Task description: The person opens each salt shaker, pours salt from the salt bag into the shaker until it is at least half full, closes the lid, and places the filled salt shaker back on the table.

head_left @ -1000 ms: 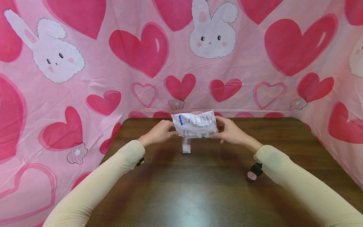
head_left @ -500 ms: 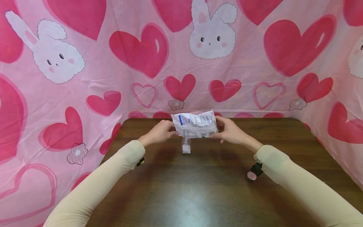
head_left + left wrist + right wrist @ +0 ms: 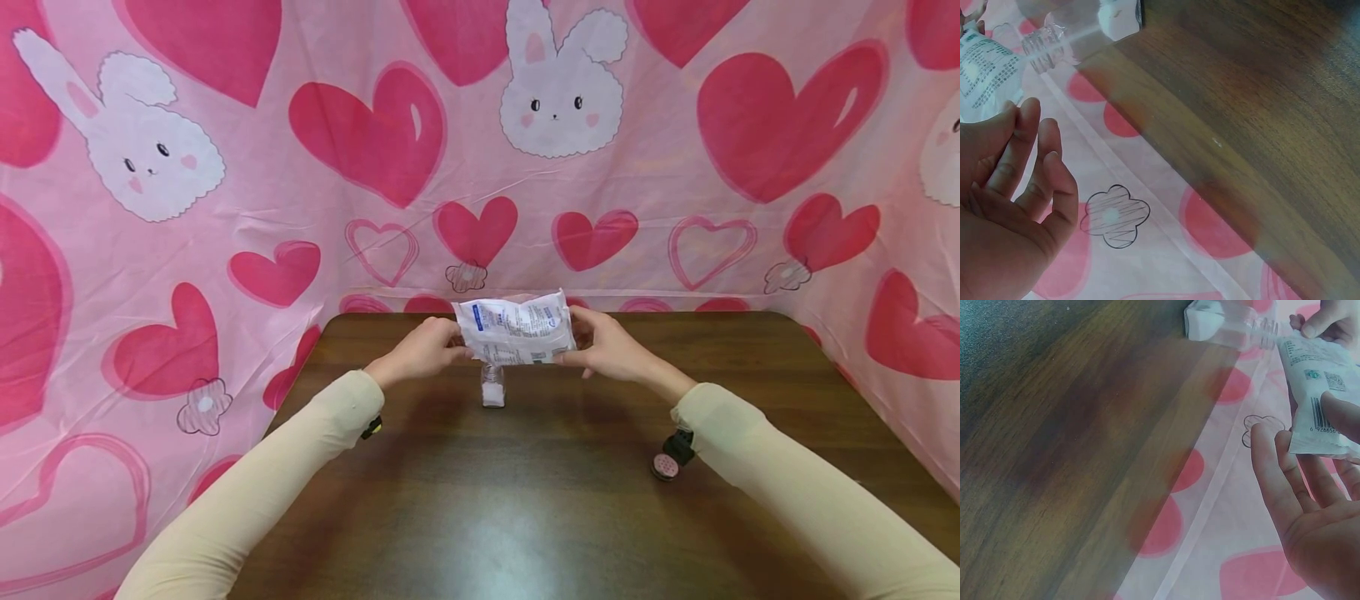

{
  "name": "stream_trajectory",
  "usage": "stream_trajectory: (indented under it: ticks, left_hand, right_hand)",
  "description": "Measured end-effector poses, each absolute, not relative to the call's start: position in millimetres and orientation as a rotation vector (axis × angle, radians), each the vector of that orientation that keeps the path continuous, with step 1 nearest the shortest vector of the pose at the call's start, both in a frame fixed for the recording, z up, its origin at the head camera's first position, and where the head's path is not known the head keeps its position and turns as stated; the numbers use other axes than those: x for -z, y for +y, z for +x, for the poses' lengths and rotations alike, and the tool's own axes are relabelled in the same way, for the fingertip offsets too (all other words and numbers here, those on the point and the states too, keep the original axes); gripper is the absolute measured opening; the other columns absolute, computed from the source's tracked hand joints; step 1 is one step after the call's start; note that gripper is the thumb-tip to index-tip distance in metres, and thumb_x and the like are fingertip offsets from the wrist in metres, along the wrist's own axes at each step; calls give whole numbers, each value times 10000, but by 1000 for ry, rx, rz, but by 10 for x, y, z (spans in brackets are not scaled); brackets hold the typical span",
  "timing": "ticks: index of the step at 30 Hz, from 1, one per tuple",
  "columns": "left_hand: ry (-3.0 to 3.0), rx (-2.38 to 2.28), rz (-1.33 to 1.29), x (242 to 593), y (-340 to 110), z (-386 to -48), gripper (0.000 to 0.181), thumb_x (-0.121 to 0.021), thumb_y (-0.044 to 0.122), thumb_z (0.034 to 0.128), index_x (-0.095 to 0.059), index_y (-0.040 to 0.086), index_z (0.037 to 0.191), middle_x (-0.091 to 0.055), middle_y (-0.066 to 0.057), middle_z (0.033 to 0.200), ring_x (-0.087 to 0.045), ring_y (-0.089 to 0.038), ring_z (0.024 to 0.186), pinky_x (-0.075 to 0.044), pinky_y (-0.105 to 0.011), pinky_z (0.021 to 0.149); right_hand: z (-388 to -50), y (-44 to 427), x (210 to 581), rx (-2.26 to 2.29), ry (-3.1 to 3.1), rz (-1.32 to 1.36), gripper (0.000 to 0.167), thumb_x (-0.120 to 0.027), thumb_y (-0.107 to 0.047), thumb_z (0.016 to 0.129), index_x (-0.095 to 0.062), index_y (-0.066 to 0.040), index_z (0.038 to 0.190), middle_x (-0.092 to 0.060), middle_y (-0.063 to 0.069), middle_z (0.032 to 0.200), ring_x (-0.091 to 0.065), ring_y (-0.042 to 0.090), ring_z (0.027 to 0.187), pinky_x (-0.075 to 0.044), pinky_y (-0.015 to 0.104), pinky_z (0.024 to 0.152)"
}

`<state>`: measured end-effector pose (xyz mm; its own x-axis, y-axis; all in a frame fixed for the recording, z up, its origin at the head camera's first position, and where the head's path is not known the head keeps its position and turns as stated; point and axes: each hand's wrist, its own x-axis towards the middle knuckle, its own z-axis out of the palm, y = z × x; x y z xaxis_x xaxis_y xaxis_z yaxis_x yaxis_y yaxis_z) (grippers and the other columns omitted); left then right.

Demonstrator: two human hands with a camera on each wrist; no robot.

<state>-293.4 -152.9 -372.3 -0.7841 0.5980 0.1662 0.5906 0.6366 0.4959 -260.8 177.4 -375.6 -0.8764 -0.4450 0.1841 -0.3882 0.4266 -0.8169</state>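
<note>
Both hands hold a white printed plastic bag (image 3: 517,329) above the far part of the table. At its left end, the thumb and fingertips of my left hand (image 3: 426,348) pinch it; the other fingers are loosely bent. My right hand (image 3: 611,346) grips the right end, thumb on the printed face and fingers behind. Below the bag's left part stands a clear bottle (image 3: 493,390) with an open threaded neck. White granular stuff (image 3: 1116,19) covers its bottom. In the left wrist view, a thin pale stream runs from the bag's corner through the neck.
The brown wooden table (image 3: 495,500) reaches back to a pink cloth (image 3: 532,192) printed with hearts and rabbits. A dark wrist device (image 3: 678,447) with a round pink piece (image 3: 665,467) sits at the right sleeve.
Both hands, the bag and the bottle stay in the same place. The head view has barely shifted.
</note>
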Motion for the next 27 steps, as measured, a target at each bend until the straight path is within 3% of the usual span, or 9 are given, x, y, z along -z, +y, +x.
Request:
stream_trajectory:
  ticks: [5,13,27]
  left_hand:
    - [2815,-863,1029,3723,-1531,-2937,139,-780,58,953,-781,12,1084,-778,-121,965,-627,-132,763,-556,-359,741]
    - [2814,-861,1013,3734,-1536,-2941,142,-781,84,962,-783,30,1094,-764,-39,940,-627,-129,767,-553,-344,742]
    - [2814,-875,1043,3745,-1531,-2961,141,-778,39,951,-778,5,1087,-777,-137,973,-639,-142,772,-562,-372,751]
  right_hand:
    - [-2615,1778,3752,1465,2603,-759,653,-861,-89,879,-534,-23,1440,-701,189,1165,-665,305,913,-592,504,565]
    - [-2615,1773,3755,1471,2593,-760,641,-855,-73,881,-534,-18,1433,-702,203,1174,-675,310,918,-594,510,573]
    - [-2616,1769,3749,1482,2588,-762,658,-858,-81,883,-527,-12,1448,-703,189,1169,-664,299,918,-591,474,557]
